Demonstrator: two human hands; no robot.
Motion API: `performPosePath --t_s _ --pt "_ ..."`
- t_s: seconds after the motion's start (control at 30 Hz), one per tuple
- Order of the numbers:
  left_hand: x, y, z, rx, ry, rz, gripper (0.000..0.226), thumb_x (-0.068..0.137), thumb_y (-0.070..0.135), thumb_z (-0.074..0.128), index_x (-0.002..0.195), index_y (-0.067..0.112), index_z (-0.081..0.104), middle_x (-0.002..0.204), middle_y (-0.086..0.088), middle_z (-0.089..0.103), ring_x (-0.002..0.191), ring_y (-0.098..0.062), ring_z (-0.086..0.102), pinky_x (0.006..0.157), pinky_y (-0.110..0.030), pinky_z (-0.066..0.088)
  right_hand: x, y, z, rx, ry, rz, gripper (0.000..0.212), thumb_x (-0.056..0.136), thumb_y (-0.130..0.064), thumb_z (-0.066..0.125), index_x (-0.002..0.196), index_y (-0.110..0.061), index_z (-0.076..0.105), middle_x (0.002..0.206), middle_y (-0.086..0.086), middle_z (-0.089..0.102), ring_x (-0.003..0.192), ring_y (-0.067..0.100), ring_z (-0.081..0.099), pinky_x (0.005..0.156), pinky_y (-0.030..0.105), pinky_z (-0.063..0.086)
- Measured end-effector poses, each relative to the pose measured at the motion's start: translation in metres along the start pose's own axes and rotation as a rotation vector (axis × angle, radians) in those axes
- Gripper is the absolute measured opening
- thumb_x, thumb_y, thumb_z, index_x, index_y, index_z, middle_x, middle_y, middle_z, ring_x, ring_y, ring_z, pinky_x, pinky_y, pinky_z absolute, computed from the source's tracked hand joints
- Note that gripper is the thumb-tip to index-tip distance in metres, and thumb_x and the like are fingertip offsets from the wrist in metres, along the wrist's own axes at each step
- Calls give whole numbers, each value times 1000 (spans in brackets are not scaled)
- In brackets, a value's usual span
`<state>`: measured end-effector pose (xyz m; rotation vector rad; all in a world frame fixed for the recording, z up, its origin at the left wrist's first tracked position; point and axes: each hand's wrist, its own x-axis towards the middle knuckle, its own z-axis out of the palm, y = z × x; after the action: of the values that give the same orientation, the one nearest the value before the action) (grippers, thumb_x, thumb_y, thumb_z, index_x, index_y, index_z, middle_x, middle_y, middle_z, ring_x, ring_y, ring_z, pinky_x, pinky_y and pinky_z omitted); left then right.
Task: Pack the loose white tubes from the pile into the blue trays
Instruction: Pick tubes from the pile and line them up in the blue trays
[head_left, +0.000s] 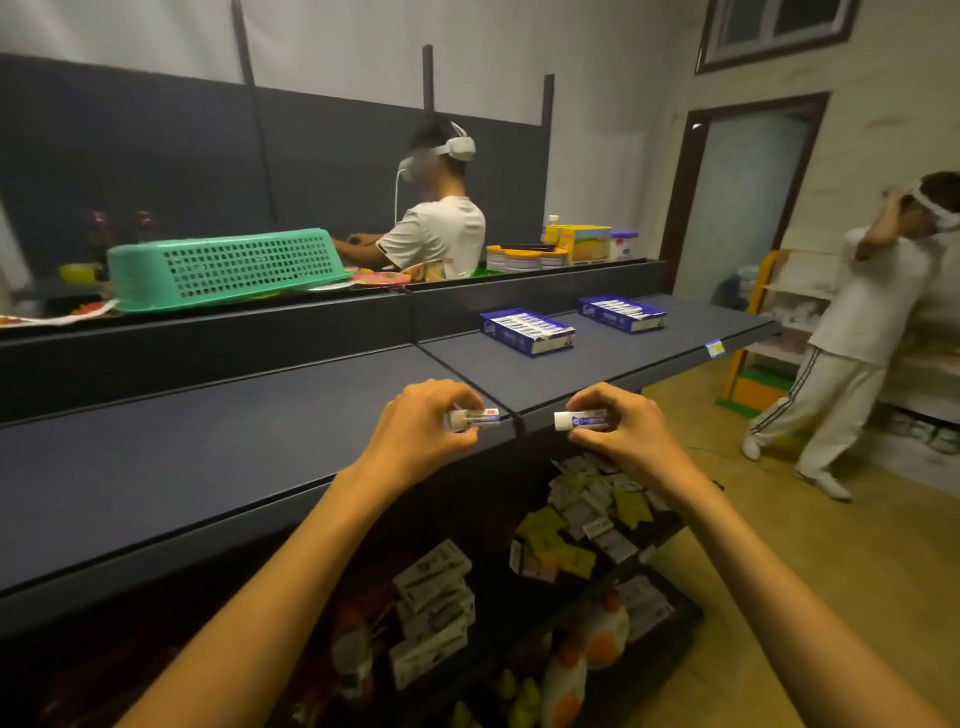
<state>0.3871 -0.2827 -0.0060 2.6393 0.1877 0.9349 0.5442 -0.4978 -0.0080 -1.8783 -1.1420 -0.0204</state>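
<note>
Here each hand (423, 421) (618, 426) pinches a tube (475, 419) (582, 420) lying crosswise, caps leftward.

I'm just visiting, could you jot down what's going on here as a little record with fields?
left hand: left hand pinches a white tube with red label
right hand: right hand pinches a white tube with blue label
trays: near blue tray and far blue tray, both on the dark shelf, rows of tubes in each
pile: loose packets on the lower shelf
background: green basket upside down
</note>
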Motion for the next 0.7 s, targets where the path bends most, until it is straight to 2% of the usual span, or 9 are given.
performPosePath --t_s 0.2,0.43,0.7 --pt "63 32 70 3 -64 39 25 79 25 75 103 23 69 97 4 68 84 -11 59 73 -38 57 17 66 -54 -49 44 26 28 80 -13 75 102 -25 62 98 -19 59 94 -1 59 75 14 52" --pt "145 39 147 -18 -54 32 25 80 24 74 105 24 69 105 3 69 91 -12 61 77 -34 56 74 146 -105 -112 54 55 27 80 -12 76 101 -24 65 96 -21 60 92 2 60 72 13 50" --pt "248 39 221 -36 -59 45 22 78 25 75 100 24 70 97 7 70 85 -10 61 75 -34 55 150 221 -157 -161 57 60 26 81 -12 75 103 -22 64 100 -12 61 89 -7 57 67 1 44"
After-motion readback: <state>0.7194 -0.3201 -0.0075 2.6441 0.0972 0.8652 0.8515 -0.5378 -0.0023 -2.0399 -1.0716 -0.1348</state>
